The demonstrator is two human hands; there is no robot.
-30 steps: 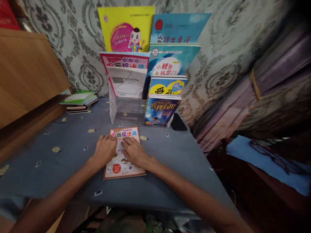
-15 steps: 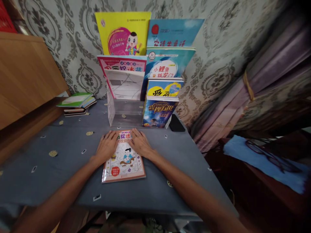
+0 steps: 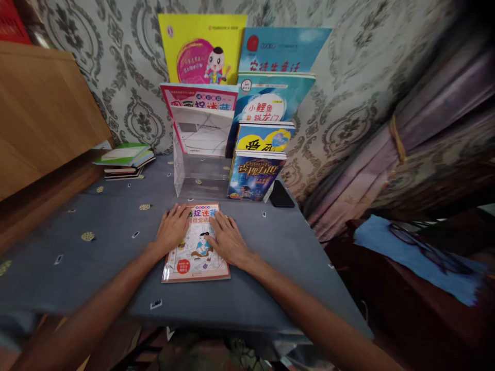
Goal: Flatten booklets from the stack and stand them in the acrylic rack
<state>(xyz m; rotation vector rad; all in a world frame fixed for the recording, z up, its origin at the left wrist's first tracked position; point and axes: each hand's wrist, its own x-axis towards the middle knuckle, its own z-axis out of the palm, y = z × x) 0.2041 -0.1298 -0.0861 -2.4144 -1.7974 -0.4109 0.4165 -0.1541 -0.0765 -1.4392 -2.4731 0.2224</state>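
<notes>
A thin picture book (image 3: pixel 197 252) with a red border and a cartoon figure lies flat on the grey-blue tablecloth (image 3: pixel 96 247). My left hand (image 3: pixel 172 229) rests palm down on its left half, fingers stretched out. On the book's right half my right hand (image 3: pixel 228 238) lies flat too, fingers spread. Neither hand grips anything. Behind the book stands a clear stepped book stand (image 3: pixel 201 175) with an empty lower left slot.
The stand holds several upright books, among them a dark blue one (image 3: pixel 255 175) in front and a yellow one (image 3: pixel 203 49) at the back. A black phone (image 3: pixel 281 195) lies beside it. A stack of books (image 3: pixel 126 161) sits far left. Curtains (image 3: pixel 406 139) hang at the right.
Both hands slid apart from the book's middle to its two sides, then drew slightly back toward me. The book has stayed flat on the cloth.
</notes>
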